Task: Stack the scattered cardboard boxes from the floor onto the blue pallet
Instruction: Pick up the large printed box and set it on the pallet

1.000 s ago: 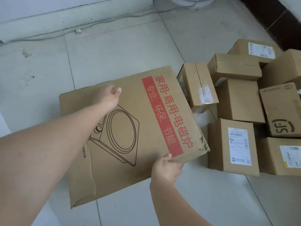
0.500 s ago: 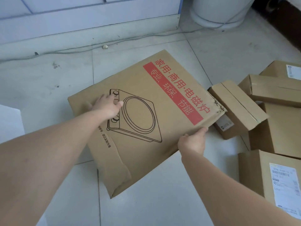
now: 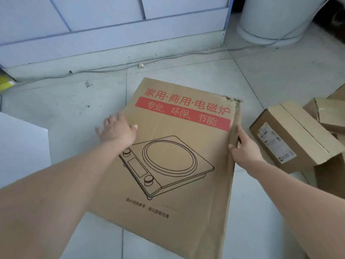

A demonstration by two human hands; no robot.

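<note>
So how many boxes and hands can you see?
Big box: 1
Small boxes, some cut off at the edge: 4
Hands: 2
Total: 7

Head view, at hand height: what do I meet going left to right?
left hand → large cooker-print box → right hand → labelled small box → second small box at the frame edge
</note>
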